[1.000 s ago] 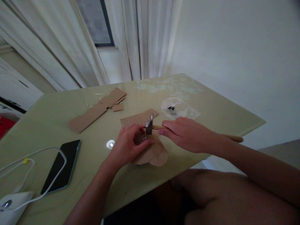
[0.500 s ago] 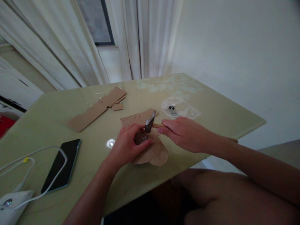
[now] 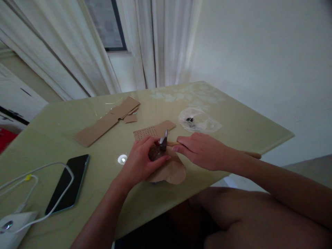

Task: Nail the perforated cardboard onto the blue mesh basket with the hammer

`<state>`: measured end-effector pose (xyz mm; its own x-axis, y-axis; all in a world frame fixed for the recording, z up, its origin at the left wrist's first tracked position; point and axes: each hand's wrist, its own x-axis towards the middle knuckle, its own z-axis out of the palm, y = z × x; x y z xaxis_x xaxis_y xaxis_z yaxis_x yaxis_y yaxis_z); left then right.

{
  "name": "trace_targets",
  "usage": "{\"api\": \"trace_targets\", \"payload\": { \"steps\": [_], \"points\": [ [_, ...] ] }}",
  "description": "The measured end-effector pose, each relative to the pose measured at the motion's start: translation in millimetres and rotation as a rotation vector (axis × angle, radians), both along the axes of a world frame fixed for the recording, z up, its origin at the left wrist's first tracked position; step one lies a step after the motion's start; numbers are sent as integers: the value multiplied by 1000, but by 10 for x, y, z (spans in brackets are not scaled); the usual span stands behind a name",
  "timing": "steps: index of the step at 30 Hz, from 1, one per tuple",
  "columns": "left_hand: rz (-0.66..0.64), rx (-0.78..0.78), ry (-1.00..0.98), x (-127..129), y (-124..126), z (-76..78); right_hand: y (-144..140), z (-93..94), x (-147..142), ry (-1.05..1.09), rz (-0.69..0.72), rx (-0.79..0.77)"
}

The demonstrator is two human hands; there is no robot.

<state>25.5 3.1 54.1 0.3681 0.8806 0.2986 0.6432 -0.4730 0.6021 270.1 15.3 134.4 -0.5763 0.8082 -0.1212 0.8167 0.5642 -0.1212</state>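
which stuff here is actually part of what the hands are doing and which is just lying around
In use: hammer in right hand; dark perforated piece held by left hand; brown paper beneath.

Lying about: phone, white cable, cardboard strips, plastic bag.

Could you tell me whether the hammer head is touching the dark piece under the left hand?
Cannot tell: in the head view the hammer head overlaps the dark piece, hiding any gap.

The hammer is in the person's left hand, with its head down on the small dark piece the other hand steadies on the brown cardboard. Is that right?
Not quite. The head view shows the hammer gripped by the right hand, not the left. The left hand is the one steadying the small dark piece on the brown cardboard; the rest stands.
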Motion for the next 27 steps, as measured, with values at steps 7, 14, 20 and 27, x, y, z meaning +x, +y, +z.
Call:
{"api": "trace_targets", "payload": {
  "steps": [7,14,20,27],
  "points": [
    [6,18,-17,-1,-4,1,9,-33,1,3,18,-14],
    [-3,9,-28,15,-8,10,-9,-20,-24,42,57,-24],
    [-28,-45,-148,-50,19,5,6,-42,-74,68,14,-106],
    [378,-2,-787,-317,199,-114,32,-120,-78,1,-11,-79]
  ]
}}
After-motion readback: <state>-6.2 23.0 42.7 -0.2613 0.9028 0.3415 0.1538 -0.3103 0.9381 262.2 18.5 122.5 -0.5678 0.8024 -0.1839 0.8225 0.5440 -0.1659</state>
